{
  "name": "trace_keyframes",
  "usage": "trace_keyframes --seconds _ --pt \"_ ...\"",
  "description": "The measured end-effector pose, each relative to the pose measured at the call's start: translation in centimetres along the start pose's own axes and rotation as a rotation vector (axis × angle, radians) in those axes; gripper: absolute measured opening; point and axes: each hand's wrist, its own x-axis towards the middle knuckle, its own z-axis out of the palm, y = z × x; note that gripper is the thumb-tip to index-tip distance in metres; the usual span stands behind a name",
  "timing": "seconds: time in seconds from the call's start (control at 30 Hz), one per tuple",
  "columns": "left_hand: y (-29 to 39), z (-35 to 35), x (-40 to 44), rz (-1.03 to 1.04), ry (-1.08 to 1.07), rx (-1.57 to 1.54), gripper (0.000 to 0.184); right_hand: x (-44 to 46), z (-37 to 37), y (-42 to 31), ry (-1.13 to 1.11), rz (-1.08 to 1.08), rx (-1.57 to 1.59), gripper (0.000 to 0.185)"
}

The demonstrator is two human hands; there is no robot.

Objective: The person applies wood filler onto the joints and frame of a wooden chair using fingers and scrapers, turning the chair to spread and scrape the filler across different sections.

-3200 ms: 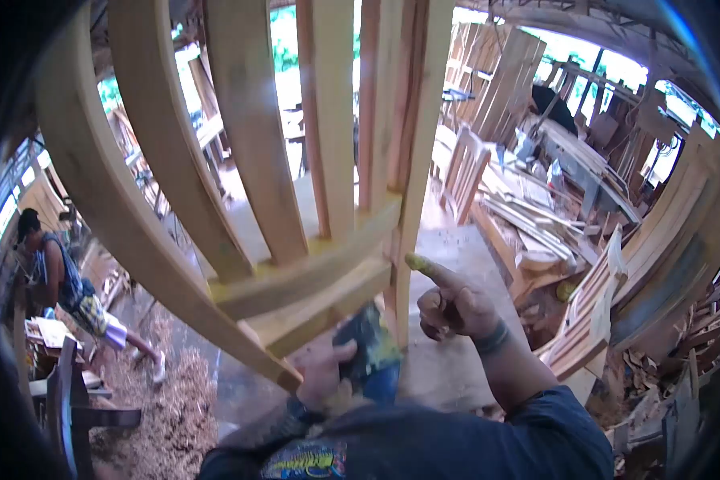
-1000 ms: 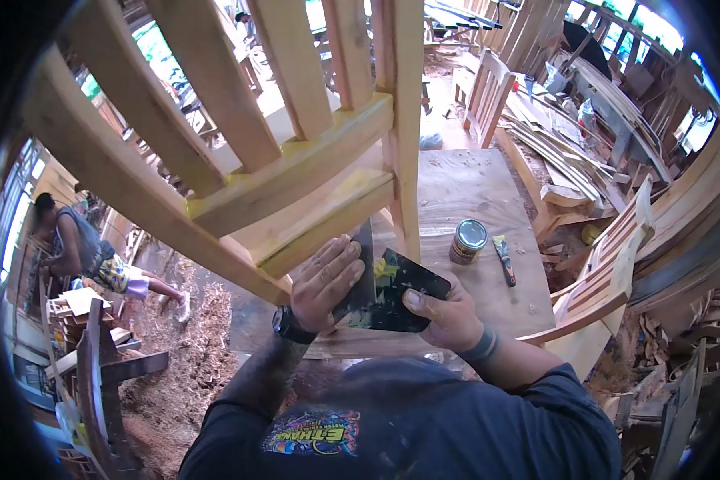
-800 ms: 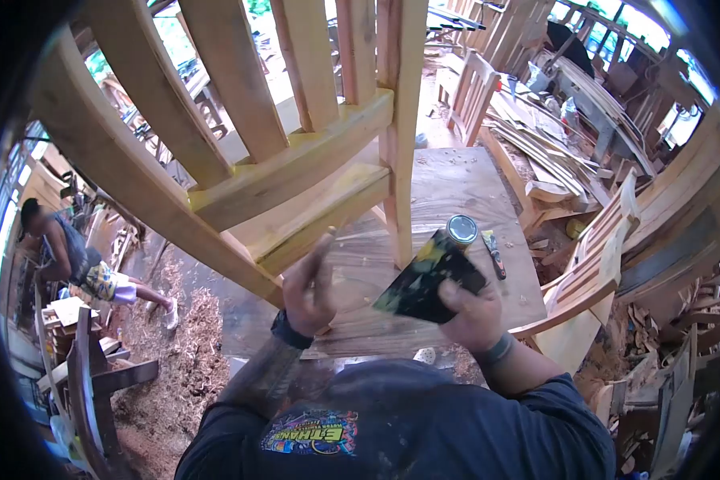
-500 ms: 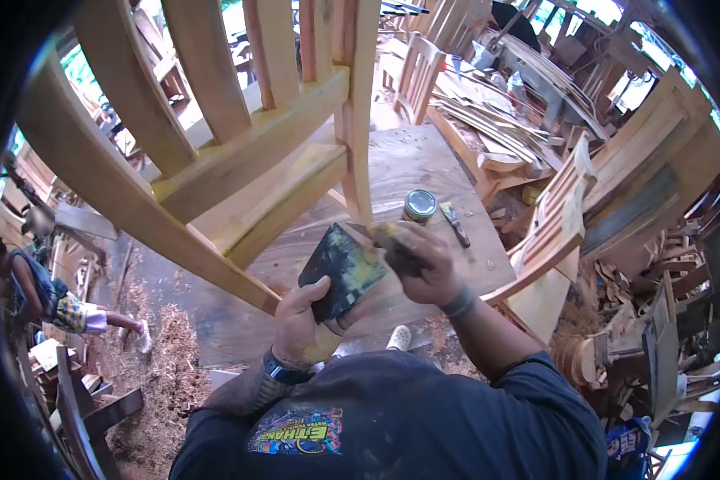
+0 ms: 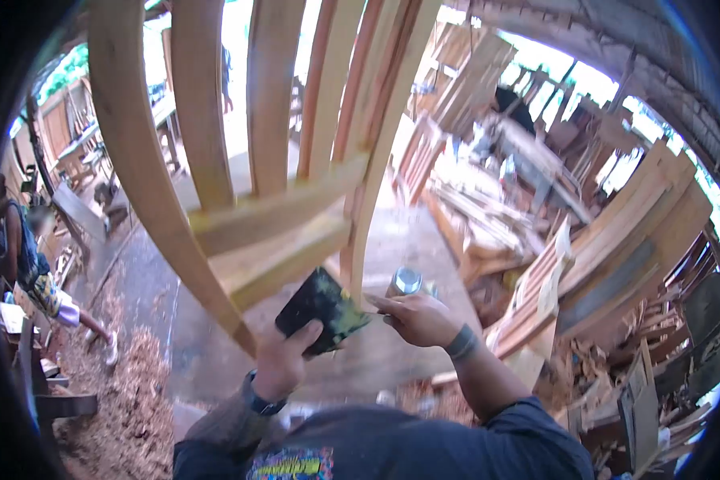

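My left hand (image 5: 284,356) grips a dark flat board (image 5: 308,308) smeared with yellowish paste, its thumb across the near face. At the board's right edge, my right hand (image 5: 420,320) is closed on a thin flat tool (image 5: 382,304) resembling a putty knife; the fingers hide most of it. Just beyond the hands stands a wooden chair (image 5: 280,220) with a tall slatted back and yellowish smears at its lower rail joints. A lidded jar (image 5: 406,280) sits on the wooden tabletop (image 5: 312,376) behind my right hand.
Another slatted chair back (image 5: 536,288) leans at the right, near large boards (image 5: 636,240). Stacked wood strips (image 5: 480,212) lie farther back. Shavings (image 5: 128,392) cover the floor at left, where another person (image 5: 32,256) is. Offcuts pile up at lower right.
My view has tilted up, so the chair and jar appear lower. My right hand has turned, bringing the thin tool to the board's right edge. Both hands keep their hold.
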Motion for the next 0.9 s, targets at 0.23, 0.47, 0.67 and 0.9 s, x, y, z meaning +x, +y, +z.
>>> trace_keyframes --seconds 0.23,0.47,0.67,0.9 --pt "10.9 6.8 8.8 0.508 0.027 0.752 0.03 8.3 -27.6 0.6 0.851 -0.286 -0.158 0.034" --pt "20.9 15.1 18.6 1.083 0.286 1.016 0.032 24.8 -54.4 -5.0 1.239 -0.855 -0.138 0.043" --pt "24.0 18.4 20.9 1.155 0.458 1.193 0.032 33.3 -58.5 -5.8 1.2 -0.865 0.026 0.047" --pt "25.7 21.1 23.8 1.235 0.663 1.576 0.036 39.7 -59.7 -3.7 0.873 -1.022 0.203 0.049"
